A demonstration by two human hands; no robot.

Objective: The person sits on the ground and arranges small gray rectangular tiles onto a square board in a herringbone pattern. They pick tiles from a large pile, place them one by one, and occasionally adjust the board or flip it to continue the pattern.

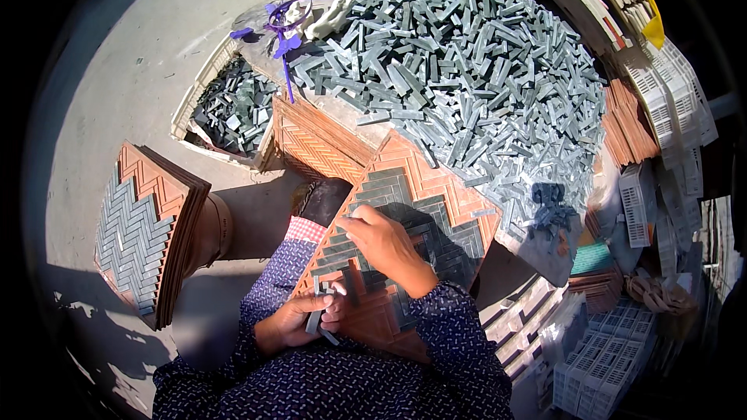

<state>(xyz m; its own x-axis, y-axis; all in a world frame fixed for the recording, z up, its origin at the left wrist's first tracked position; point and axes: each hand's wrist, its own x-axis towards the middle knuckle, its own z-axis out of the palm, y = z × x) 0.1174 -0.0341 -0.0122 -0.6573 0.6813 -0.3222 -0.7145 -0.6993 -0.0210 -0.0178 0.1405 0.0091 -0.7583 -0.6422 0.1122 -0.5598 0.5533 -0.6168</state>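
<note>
Head view: held a few grey strips [313,320] in the left hand [299,319] at lower centre, fingers curled nearly closed around them. Had the right hand [387,250] above it at centre, fingers bent inward over the laid rows [381,187]; could not tell about any strip between the fingertips. Had the orange herringbone board [447,187] under the right hand at centre, partly filled, with bare slots near the left hand and toward the upper edge. For neat work, probably needed to line up each strip with its slot, press both ends flush and leave neighbours undisturbed. Farther out, saw a heap of loose strips [467,70] at upper right, a pale crate [202,78] of dark pieces at upper left, and stacked boards [136,233] at far left.
</note>
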